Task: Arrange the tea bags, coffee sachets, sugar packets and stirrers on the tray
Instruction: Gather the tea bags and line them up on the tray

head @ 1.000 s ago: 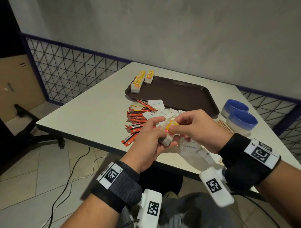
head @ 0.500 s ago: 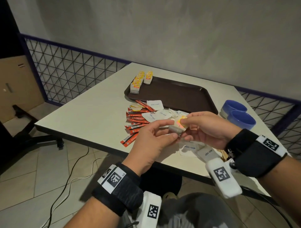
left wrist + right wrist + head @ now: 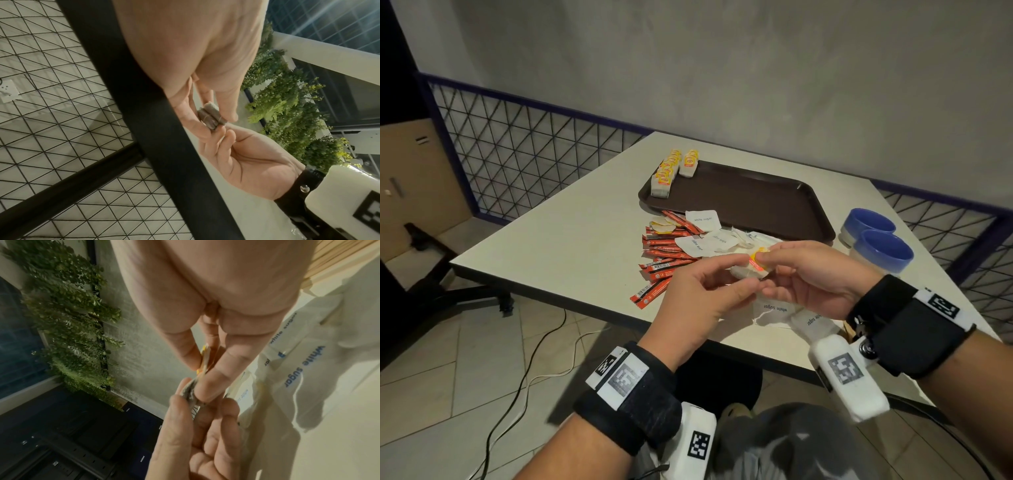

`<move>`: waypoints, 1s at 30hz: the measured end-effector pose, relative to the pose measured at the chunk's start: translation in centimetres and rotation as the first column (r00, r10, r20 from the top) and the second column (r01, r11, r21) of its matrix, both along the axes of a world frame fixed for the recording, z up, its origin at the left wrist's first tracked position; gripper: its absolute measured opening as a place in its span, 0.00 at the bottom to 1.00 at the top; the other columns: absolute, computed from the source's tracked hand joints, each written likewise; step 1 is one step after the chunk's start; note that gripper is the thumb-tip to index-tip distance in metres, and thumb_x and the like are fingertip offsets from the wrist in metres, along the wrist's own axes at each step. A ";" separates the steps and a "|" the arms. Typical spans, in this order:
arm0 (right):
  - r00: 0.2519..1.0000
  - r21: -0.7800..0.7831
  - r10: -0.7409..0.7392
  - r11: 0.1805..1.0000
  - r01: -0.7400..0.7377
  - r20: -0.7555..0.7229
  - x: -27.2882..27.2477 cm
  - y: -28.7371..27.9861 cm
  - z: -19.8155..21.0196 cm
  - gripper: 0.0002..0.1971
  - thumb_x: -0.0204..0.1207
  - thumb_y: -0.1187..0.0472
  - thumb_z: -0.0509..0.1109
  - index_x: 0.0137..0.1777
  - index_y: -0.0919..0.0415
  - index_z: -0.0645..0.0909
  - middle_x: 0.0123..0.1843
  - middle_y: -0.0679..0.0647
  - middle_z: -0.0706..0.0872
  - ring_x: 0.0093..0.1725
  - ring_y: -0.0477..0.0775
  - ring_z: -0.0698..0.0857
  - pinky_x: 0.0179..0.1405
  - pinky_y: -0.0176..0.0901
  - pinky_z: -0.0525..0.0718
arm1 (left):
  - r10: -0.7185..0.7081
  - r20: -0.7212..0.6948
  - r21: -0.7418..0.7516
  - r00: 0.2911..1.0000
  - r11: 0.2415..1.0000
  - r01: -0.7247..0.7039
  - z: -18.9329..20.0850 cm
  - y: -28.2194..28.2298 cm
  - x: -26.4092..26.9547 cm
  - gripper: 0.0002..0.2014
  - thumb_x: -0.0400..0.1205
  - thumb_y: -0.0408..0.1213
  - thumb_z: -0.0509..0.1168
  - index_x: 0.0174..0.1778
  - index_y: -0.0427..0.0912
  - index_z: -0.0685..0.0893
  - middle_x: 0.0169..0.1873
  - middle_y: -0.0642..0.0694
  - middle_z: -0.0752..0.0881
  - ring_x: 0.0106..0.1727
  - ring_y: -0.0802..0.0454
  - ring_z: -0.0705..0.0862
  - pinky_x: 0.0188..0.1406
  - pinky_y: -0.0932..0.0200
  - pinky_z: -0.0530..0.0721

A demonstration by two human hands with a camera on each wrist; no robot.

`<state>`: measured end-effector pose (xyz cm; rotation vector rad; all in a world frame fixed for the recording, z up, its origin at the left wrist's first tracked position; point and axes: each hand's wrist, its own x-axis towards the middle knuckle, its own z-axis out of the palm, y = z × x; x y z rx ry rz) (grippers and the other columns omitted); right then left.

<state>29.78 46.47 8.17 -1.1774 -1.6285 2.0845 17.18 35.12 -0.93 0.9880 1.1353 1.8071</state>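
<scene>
Both hands hold one tea bag with a yellow tag above the table's near edge. My left hand pinches its lower end between thumb and fingers; the same tea bag shows in the left wrist view. My right hand pinches the yellow tag end, seen edge-on as the tea bag in the right wrist view. The brown tray lies beyond, with two rows of tea bags at its far left corner. Red coffee sachets and white sugar packets lie in front of the tray.
Two blue-rimmed tubs stand right of the tray. More sugar packets lie under my right hand at the table edge, with wooden stirrers partly hidden behind the wrist. A mesh fence runs behind the table.
Both hands have lifted the tea bag forward and turned it from upright to lying flat. The right hand now pinches the yellow tag end.
</scene>
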 end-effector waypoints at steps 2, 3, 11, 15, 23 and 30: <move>1.000 -0.003 -0.006 1.000 0.006 -0.013 0.0 -0.1 -0.1 0.17 0.84 0.67 0.70 0.69 0.74 0.80 0.44 0.67 0.90 0.33 0.53 0.87 0.31 0.37 0.91 | 0.001 -0.022 0.014 1.000 1.000 -0.001 0.0 0.0 0.1 0.15 0.81 0.29 0.76 0.57 0.55 0.95 0.53 0.44 0.94 0.57 0.47 0.93 0.53 0.57 0.91; 1.000 -0.002 -0.005 1.000 0.005 -0.014 0.1 -0.1 -0.1 0.19 0.84 0.67 0.70 0.72 0.76 0.78 0.45 0.67 0.90 0.33 0.53 0.88 0.31 0.37 0.91 | 0.000 -0.033 0.016 0.999 1.000 0.000 0.1 0.0 0.2 0.16 0.83 0.28 0.74 0.54 0.57 0.96 0.53 0.45 0.95 0.55 0.49 0.93 0.52 0.59 0.91; 1.000 -0.006 -0.003 1.000 0.003 -0.006 0.4 0.0 -0.2 0.21 0.84 0.66 0.70 0.73 0.77 0.76 0.51 0.69 0.89 0.34 0.52 0.87 0.29 0.36 0.90 | 0.032 -0.064 -0.035 0.997 0.999 -0.034 -0.1 0.1 0.4 0.14 0.90 0.32 0.66 0.61 0.53 0.92 0.49 0.43 0.95 0.45 0.44 0.94 0.47 0.55 0.93; 1.000 0.037 0.013 0.999 -0.014 0.004 0.4 0.2 -0.1 0.18 0.82 0.65 0.72 0.69 0.72 0.80 0.53 0.69 0.85 0.34 0.53 0.87 0.31 0.36 0.90 | 0.020 0.011 -0.062 1.000 0.998 -0.019 0.1 0.1 0.3 0.14 0.91 0.34 0.64 0.67 0.53 0.90 0.48 0.41 0.95 0.45 0.42 0.94 0.51 0.49 0.93; 0.990 0.241 0.125 0.961 -0.136 0.063 0.2 -0.2 1.3 0.17 0.81 0.66 0.73 0.65 0.76 0.80 0.54 0.74 0.89 0.35 0.56 0.88 0.32 0.40 0.91 | 0.015 -0.060 -0.062 0.998 0.998 -0.018 -0.2 0.0 -0.2 0.30 0.72 0.47 0.85 0.70 0.57 0.86 0.57 0.48 0.93 0.62 0.48 0.91 0.67 0.47 0.87; 0.983 0.320 0.141 0.932 -0.171 0.113 -0.3 -0.5 1.9 0.17 0.79 0.65 0.75 0.63 0.76 0.81 0.56 0.83 0.84 0.37 0.58 0.86 0.33 0.42 0.90 | -0.022 -0.059 0.018 0.998 1.000 0.023 0.1 -0.5 0.0 0.13 0.83 0.27 0.74 0.62 0.44 0.92 0.50 0.46 0.94 0.50 0.50 0.93 0.52 0.56 0.91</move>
